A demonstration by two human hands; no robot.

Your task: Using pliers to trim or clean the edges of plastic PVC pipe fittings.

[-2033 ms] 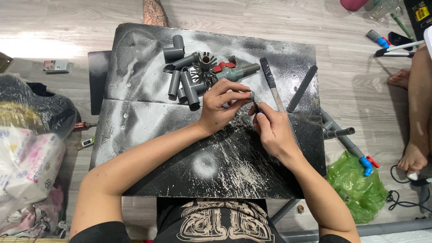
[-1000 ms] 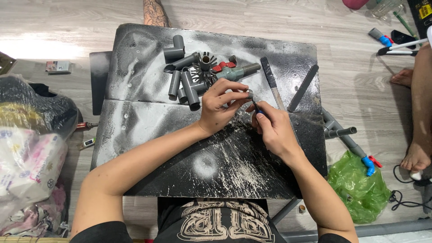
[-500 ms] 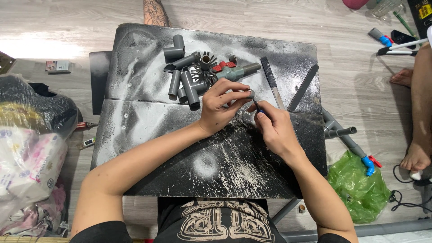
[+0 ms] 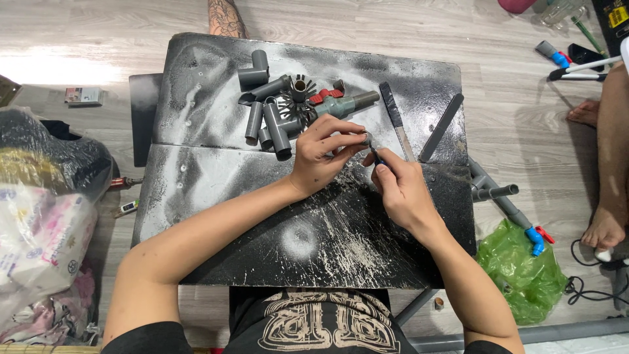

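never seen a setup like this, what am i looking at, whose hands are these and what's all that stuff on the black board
This is one picture from a camera worn on a person's head, looking down at their own two bare hands. They work over a black board dusted with pale powder. The left hand pinches a small grey piece; the right hand holds a thin tool against it, too small to identify. Behind the hands lies a pile of grey pipe fittings, a valve with a red handle, and two flat dark strips. On the floor to the right are a green bag and another person's bare foot.

Black dusty board point(image 4: 216, 216), grey pipe fittings point(image 4: 272, 115), two flat files point(image 4: 419, 121)
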